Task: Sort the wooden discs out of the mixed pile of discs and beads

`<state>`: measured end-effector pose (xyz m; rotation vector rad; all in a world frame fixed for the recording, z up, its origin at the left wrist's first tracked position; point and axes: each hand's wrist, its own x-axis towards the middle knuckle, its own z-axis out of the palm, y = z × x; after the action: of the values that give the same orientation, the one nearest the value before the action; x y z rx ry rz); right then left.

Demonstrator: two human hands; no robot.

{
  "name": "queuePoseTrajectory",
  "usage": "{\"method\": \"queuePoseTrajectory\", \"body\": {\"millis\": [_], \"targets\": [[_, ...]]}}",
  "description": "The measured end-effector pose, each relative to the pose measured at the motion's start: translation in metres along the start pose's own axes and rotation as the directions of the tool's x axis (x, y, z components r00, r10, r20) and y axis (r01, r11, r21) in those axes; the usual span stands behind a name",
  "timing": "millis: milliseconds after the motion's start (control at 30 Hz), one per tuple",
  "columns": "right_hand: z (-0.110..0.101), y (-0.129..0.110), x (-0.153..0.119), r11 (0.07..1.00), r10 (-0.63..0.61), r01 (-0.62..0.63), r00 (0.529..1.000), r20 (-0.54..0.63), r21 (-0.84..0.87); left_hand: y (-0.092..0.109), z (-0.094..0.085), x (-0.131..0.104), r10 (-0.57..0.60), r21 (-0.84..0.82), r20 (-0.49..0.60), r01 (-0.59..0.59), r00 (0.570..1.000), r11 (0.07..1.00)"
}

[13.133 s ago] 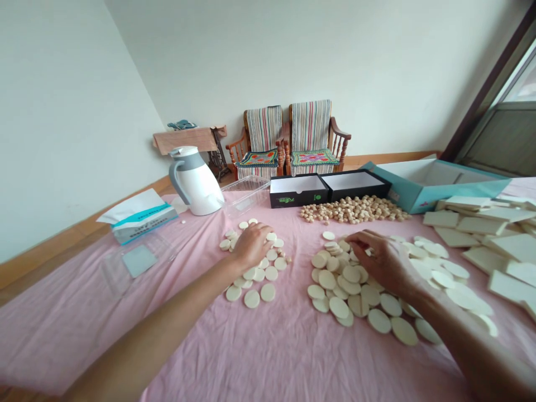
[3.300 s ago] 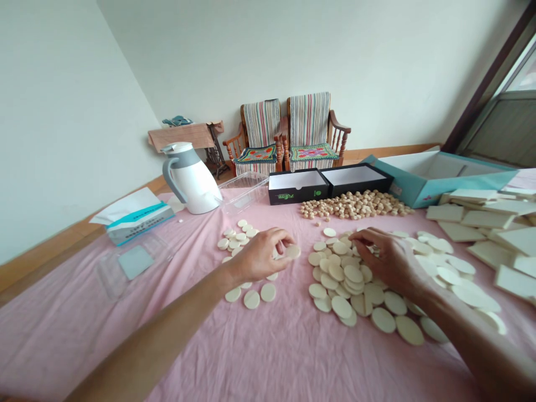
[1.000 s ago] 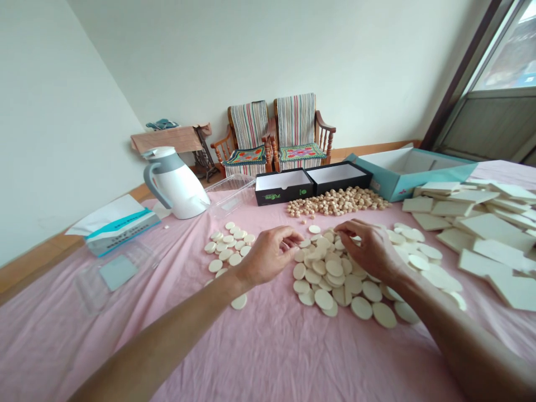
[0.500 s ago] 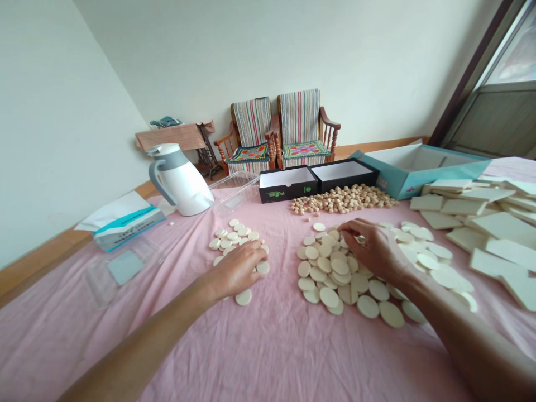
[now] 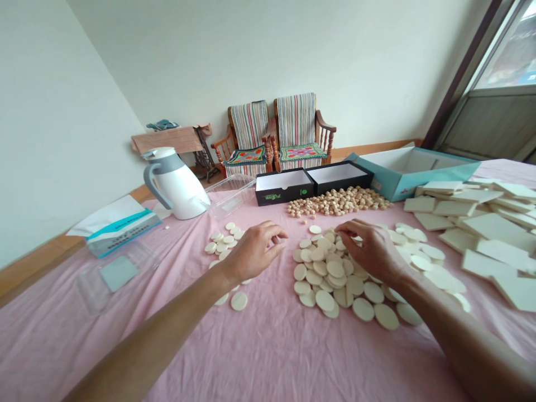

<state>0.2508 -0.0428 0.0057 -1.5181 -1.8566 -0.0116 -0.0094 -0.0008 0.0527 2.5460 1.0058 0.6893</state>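
Observation:
My left hand [image 5: 256, 252] hovers just right of a smaller group of pale round wooden discs [image 5: 218, 237], partly covering it. Its fingers are loosely bent, with a gap between them and the thumb, and nothing shows in them. My right hand [image 5: 371, 248] reaches over a larger heap of similar discs [image 5: 324, 268]. The bent fingers come together at the heap's far edge; whatever is between their tips is hidden. One loose disc [image 5: 315, 229] lies just beyond the heap, and another disc [image 5: 239, 301] lies below my left wrist.
Small wooden beads [image 5: 343, 201] lie behind the heap, before black boxes [image 5: 285, 187] and a blue box [image 5: 402, 184]. Square wooden boards [image 5: 498, 223] are piled at right. A white jug [image 5: 180, 190], tissue pack [image 5: 123, 226] and clear plastic trays [image 5: 232, 195] stand left on pink cloth [image 5: 268, 352].
My left hand has moved right and slightly up, off the smaller group of discs, and its fingers now point toward the larger heap. My right hand stays at the heap. The view shifts slightly.

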Motion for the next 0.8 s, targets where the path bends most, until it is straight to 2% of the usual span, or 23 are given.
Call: {"method": "queuePoseTrajectory", "body": {"millis": [100,200,367,567,700,800], "targets": [[0.000,-0.001,0.000,1.000,0.008,-0.008,1.000,0.010,0.010,-0.025,-0.004,-0.009,-0.071,0.199,0.088,0.052,0.994,0.979],[0.000,-0.002,0.000,1.000,0.009,-0.009,1.000,0.005,0.013,-0.046,0.001,-0.019,-0.130,0.360,0.166,0.063,0.978,0.931],[0.001,-0.001,-0.001,1.000,0.004,-0.004,1.000,0.007,0.004,-0.058,0.008,-0.026,-0.147,0.435,0.159,0.064,0.976,0.898],[0.000,-0.001,0.000,1.000,0.006,-0.006,1.000,0.015,0.006,-0.043,0.008,-0.016,-0.156,0.383,0.159,0.085,0.975,0.920],[0.000,-0.001,0.000,1.000,-0.011,0.011,1.000,-0.006,0.006,-0.018,0.020,-0.001,-0.060,0.175,0.139,0.035,0.988,0.984],[0.000,-0.001,0.000,1.000,-0.012,0.012,1.000,-0.008,0.015,0.003,0.027,0.007,0.024,-0.044,0.042,-0.022,0.999,0.999]]}}
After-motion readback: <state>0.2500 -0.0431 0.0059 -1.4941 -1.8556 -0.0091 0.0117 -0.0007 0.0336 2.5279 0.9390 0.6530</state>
